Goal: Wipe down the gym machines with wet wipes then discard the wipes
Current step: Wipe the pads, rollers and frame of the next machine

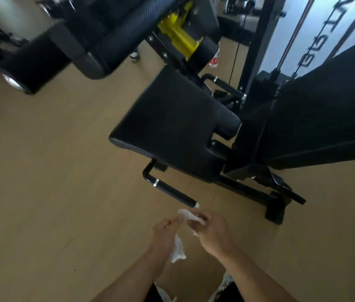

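Low in the view, at about six o'clock, both hands met over the wooden floor [41, 171] and shared a white wet wipe [190, 216]. The left hand [165, 232] gripped its lower part, with a crumpled tail of it hanging down below the palm, while the right hand [211, 229] pinched the upper end between fingertips and thumb; the two hands were close together, nearly touching. The wipe looked thin, limp and very light, likely damp and a little clingy, so it would bunch instead of holding a shape; spreading it by its edges or folding it into a pad under the palm seemed the better hold for wiping. Just beyond the hands, toward twelve o'clock, a black handle bar [172, 190] stuck out from under the padded seat [172, 118] of a black gym machine [324, 110]. Toward eleven o'clock a second padded bench [106, 40] was blurred.
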